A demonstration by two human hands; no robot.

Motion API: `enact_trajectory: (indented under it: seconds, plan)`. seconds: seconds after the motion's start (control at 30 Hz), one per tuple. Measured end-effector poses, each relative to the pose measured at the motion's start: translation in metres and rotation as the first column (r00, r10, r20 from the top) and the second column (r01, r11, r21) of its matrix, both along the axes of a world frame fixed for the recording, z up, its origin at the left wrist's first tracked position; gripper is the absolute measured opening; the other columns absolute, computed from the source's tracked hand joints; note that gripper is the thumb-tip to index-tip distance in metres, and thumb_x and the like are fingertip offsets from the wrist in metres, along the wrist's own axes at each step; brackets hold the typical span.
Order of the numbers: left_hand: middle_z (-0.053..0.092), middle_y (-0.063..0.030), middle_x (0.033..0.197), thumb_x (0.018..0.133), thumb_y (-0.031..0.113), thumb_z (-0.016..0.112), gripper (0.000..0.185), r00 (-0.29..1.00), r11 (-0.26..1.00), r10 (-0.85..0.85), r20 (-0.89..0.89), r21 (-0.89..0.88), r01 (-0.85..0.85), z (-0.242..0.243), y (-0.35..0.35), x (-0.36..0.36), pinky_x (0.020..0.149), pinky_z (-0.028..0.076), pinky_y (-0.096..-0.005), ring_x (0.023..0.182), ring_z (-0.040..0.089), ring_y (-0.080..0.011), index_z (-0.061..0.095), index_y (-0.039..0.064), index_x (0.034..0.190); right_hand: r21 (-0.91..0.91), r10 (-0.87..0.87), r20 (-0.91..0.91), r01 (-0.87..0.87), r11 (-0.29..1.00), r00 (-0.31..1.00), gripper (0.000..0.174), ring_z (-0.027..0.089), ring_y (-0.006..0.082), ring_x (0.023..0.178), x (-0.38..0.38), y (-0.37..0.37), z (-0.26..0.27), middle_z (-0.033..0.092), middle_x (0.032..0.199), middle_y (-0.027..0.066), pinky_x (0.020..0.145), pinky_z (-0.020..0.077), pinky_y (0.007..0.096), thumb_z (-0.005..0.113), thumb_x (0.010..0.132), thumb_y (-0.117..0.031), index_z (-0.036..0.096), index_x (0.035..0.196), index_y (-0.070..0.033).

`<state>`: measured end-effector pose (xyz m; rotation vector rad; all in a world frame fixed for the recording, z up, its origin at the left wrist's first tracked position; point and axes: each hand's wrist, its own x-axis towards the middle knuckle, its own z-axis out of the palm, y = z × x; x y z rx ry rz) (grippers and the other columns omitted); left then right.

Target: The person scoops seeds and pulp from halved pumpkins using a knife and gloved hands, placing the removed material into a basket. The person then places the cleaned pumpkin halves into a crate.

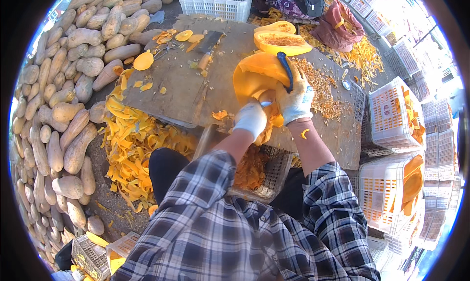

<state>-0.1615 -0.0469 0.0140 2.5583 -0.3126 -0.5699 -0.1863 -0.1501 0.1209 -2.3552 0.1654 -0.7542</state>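
Both my hands wear white knit gloves, stained orange. My right hand (pixel 295 95) grips the side of a peeled, hollowed squash piece (pixel 253 73) and tilts it over the board's near edge. A dark blue strip (pixel 285 70) lies along that hand's fingers; I cannot tell whether it is a finger cover. My left hand (pixel 251 116) is closed at the cavity around a shiny metal tool (pixel 265 103), perhaps a spoon, mostly hidden. Stringy pulp (pixel 251 167) fills a crate (pixel 277 167) below, between my knees. Two cut squash halves, one being a seeded half (pixel 282 43), lie beyond.
The wooden board (pixel 165 93) bears a cleaver (pixel 210 45), a peeler (pixel 167 48) and loose seeds (pixel 326 93). Peelings (pixel 147 152) heap at left beside piled whole squashes (pixel 77 145). Filled crates (pixel 385 115) stand right. A person (pixel 293 1) in patterned clothing is opposite, near a sack (pixel 339 27).
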Motion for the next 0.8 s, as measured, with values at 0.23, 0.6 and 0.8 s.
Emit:
enact_trajectory:
  seconds: [0.23,0.6,0.8]
  plan:
    - [0.063,-0.0172,0.130,0.093,0.013,0.053,0.031,0.972,0.978,-0.068,-0.225,0.177,0.110,-0.025,0.029,-0.023,0.095,0.052,-0.0402,0.119,0.062,-0.0311,0.066,0.001,0.119,-0.062,-0.008,0.052,0.012,0.998,0.999,0.064,0.059,0.0356,0.118,-0.002,-0.006,-0.007,0.061,0.128,0.0186,0.101,0.0484,0.0404,0.061,0.075,0.001,0.056,0.136,-0.016]
    - [0.069,-0.0259,0.102,0.094,0.017,0.050,0.031,0.995,0.989,-0.069,0.075,-0.128,0.078,-0.009,0.023,-0.023,0.084,0.054,-0.0480,0.097,0.068,-0.0399,0.052,-0.003,0.118,-0.022,-0.030,-0.024,0.029,0.999,0.999,0.063,0.057,0.0365,0.122,0.004,-0.007,-0.007,0.059,0.131,0.0195,0.103,0.0474,0.0406,0.063,0.075,-0.001,0.056,0.137,-0.014]
    - [0.069,-0.0249,0.111,0.095,0.012,0.045,0.035,0.953,0.921,-0.301,0.019,0.264,0.286,-0.067,0.040,-0.037,0.081,0.056,-0.0435,0.099,0.070,-0.0358,0.052,-0.004,0.126,-0.013,-0.005,-0.001,0.005,1.000,1.000,0.062,0.056,0.0367,0.123,0.000,-0.002,-0.008,0.059,0.131,0.0197,0.103,0.0475,0.0409,0.061,0.076,-0.001,0.056,0.136,-0.014]
